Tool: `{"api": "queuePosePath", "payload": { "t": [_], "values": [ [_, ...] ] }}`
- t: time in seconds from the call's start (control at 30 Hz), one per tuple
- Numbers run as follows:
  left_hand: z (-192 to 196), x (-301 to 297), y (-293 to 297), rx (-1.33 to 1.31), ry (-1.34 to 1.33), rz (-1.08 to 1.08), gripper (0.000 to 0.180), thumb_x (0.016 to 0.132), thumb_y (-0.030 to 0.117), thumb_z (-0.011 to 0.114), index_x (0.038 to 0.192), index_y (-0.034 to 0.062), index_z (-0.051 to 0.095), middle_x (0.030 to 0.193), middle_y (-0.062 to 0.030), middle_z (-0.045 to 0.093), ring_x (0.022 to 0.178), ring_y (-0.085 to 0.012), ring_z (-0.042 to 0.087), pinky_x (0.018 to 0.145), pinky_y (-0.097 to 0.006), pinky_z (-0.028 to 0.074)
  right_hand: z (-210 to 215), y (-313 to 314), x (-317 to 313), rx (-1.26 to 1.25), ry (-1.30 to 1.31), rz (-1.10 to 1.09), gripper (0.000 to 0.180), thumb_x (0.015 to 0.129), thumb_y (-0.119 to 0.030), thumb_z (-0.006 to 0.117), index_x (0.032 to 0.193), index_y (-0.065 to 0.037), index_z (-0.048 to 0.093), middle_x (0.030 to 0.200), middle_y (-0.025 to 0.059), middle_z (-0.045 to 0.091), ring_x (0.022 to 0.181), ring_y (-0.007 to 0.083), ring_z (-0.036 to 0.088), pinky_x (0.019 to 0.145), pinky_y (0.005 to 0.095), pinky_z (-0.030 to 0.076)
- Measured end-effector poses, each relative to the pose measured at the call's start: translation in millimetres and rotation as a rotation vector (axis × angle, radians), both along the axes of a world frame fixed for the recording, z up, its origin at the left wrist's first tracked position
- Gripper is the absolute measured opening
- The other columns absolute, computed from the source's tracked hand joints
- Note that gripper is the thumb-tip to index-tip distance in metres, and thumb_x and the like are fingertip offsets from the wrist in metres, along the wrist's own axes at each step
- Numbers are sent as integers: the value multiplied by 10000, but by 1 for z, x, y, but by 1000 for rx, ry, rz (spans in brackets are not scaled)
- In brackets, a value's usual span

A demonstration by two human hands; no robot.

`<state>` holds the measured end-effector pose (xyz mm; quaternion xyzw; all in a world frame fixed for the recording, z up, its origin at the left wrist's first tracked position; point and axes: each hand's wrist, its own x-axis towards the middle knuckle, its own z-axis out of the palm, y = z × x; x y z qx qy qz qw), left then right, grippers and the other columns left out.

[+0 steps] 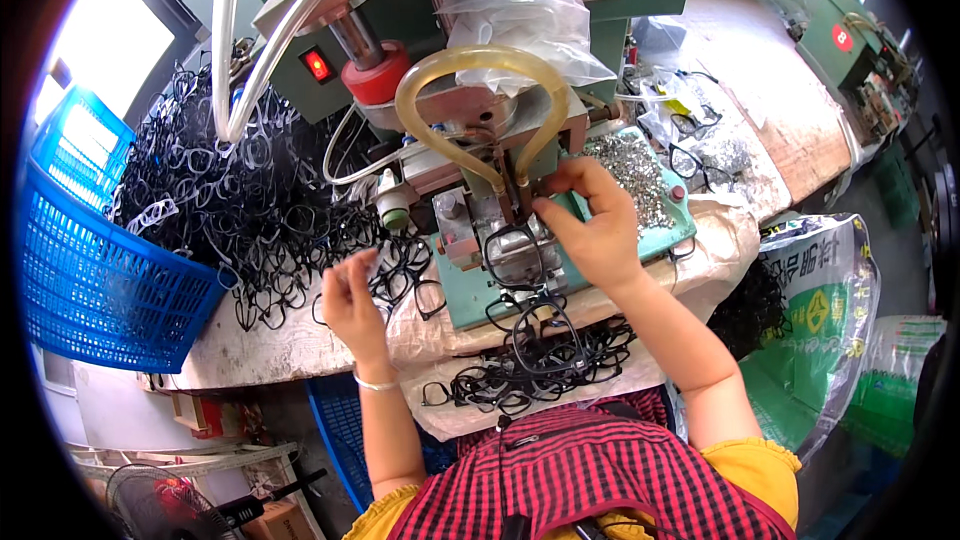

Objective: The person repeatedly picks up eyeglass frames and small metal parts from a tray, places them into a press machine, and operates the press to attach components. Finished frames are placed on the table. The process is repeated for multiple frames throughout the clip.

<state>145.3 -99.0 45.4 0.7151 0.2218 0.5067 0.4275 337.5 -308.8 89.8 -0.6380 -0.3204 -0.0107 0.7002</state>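
Observation:
My right hand (600, 225) reaches to the press's fixture, thumb and forefinger curled close together beside its metal jaws; anything between the fingertips is hidden. A black eyeglass frame (515, 258) sits in the fixture (470, 225), just left of that hand. Below it another dark eyeglass frame (550, 335) hangs over the front edge of the green base. My left hand (352, 305) is raised at the left over the bench, fingers bent and pinched; whatever they hold is too small to make out. Black eyeglass frames (410, 265) lie beside it.
A big heap of black frames (240, 190) covers the left bench by a blue basket (110, 270). More frames (530, 370) lie in front of me. Small metal parts (635, 180) fill a green tray at right. A yellowish hose (480, 55) loops above the fixture. Sacks (820, 320) stand right.

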Motion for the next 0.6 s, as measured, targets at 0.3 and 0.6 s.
{"api": "queuePosePath", "payload": {
  "t": [0.3,0.6],
  "values": [
    [83,14,-74,617,-140,-258,265,1021,144,514,808,-8,471,908,-229,711,845,-332,700,795,-429,583,8,-1,-5,4,65,45,578,776,-19,734,1297,22,487,862,61,692,905,145,655,914,282,463],
    [115,25,-121,1086,143,-560,348,799,272,817,785,93,518,980,-91,723,885,-258,695,762,-373,611,30,-12,-26,-10,154,143,533,802,-56,702,1299,13,521,1028,119,701,1009,205,674,977,342,464]
  ]
}}
